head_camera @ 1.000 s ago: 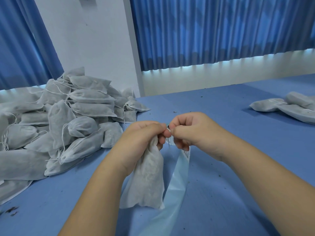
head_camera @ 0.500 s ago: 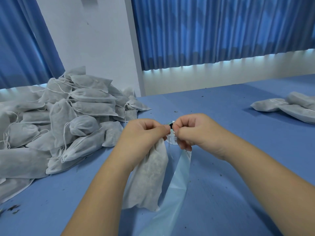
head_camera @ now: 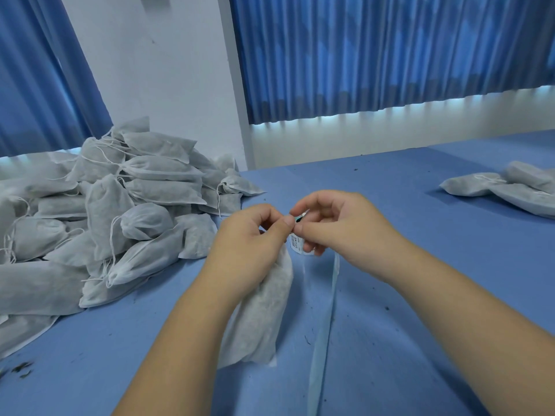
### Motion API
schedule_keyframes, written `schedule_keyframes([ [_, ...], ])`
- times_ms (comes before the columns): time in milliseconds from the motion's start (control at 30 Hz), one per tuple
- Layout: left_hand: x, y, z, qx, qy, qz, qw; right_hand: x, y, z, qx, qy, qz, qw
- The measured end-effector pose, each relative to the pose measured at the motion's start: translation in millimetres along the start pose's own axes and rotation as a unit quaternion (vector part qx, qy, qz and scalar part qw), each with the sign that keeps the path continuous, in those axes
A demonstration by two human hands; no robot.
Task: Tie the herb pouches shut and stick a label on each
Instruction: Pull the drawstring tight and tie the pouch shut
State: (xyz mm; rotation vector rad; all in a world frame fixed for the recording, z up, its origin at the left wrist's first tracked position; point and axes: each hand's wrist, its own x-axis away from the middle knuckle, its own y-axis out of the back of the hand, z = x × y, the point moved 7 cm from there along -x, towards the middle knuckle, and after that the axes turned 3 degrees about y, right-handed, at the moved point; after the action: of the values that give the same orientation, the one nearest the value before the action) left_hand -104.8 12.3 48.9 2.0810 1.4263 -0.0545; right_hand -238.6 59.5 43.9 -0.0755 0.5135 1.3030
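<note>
A pale blue translucent backing strip (head_camera: 322, 340) hangs from under the right hand (head_camera: 339, 232) and runs down to the bottom edge of the view, just beside a white non-woven herb pouch (head_camera: 264, 310). The pouch hangs by its gathered neck from the left hand (head_camera: 249, 247), whose fingers are curled round it. Its lower end reaches down to the blue cloth-covered table (head_camera: 420, 295); whether it touches cannot be told.

The two hands are together above the table, the left thumb tip meeting the right fingertips. The right hand pinches a small white printed label (head_camera: 297, 244) at the pouch's neck, with a dark green edge showing between the fingertips. I cannot tell whether the label is stuck to the pouch.

Dark herb crumbs (head_camera: 19, 369) lie at the near left of the table. Behind them, to the left, sits a large pile of grey-white drawstring pouches (head_camera: 144, 223). Well apart, at the far right, lie a few more filled pouches (head_camera: 516, 187). Beyond the table stand a white wall (head_camera: 156, 70) and pleated blue curtains (head_camera: 390, 55).
</note>
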Motion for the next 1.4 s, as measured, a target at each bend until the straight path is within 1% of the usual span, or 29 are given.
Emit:
schedule_keyframes([
  [100, 1.3, 0.5, -5.5, -0.064, -0.046, -0.016, 0.997, 0.1, -1.0, 1.7, 0.077, 0.016, -0.015, 0.997],
  [200, 2.2, 2.0, -10.0, -0.11, -0.089, -0.035, 0.989, 0.2, -0.2, -0.3, 0.133, 0.005, -0.015, 0.991],
  [300, 2.3, 3.6, -11.1, -0.153, -0.115, -0.064, 0.979, 0.4, -0.7, -2.8, 0.159, -0.012, -0.003, 0.987],
  [367, 2.4, 4.2, -11.4, -0.166, -0.117, -0.073, 0.976, 1.2, -2.0, -3.6, 0.168, -0.02, 0.008, 0.985],
  [433, 2.2, 4.9, -10.0, -0.145, -0.103, -0.067, 0.982, 2.1, -3.1, -3.8, 0.171, -0.025, 0.015, 0.985],
  [567, -1.5, 7.5, 0.8, -0.053, -0.023, -0.052, 0.997, 1.1, -0.6, -3.0, 0.176, -0.019, -0.001, 0.984],
  [667, -3.0, 7.9, 3.8, -0.021, 0.005, -0.045, 0.999, 0.0, 1.8, -1.2, 0.159, 0.001, -0.028, 0.987],
  [800, -3.0, 8.5, 7.3, 0.032, 0.039, -0.04, 0.998, -1.0, 11.8, 0.7, 0.147, 0.014, -0.092, 0.985],
  [833, -2.9, 8.9, 8.6, 0.045, 0.05, -0.04, 0.997, -0.9, 13.9, 1.6, 0.144, 0.016, -0.1, 0.984],
  [900, -2.7, 9.6, 10.5, 0.072, 0.069, -0.038, 0.994, -0.7, 14.0, 2.8, 0.129, 0.018, -0.092, 0.987],
  [1000, -2.0, 9.6, 11.4, 0.108, 0.088, -0.031, 0.99, -0.1, 6.1, 2.8, 0.129, 0.018, -0.05, 0.99],
  [1100, -0.4, 8.3, 11.6, 0.133, 0.101, -0.019, 0.986, 1.2, 0.6, 2.5, 0.151, 0.022, -0.037, 0.988],
  [1267, 0.7, 7.4, 11.0, 0.156, 0.108, -0.012, 0.982, 2.3, 6.6, 3.4, 0.165, 0.022, -0.084, 0.982],
  [1333, 0.9, 6.7, 10.0, 0.163, 0.106, -0.009, 0.981, 2.4, 7.8, 3.6, 0.143, 0.016, -0.091, 0.985],
  [1400, 1.1, 5.6, 9.0, 0.17, 0.103, -0.005, 0.98, 2.3, 9.4, 4.4, 0.093, 0.007, -0.1, 0.991],
])
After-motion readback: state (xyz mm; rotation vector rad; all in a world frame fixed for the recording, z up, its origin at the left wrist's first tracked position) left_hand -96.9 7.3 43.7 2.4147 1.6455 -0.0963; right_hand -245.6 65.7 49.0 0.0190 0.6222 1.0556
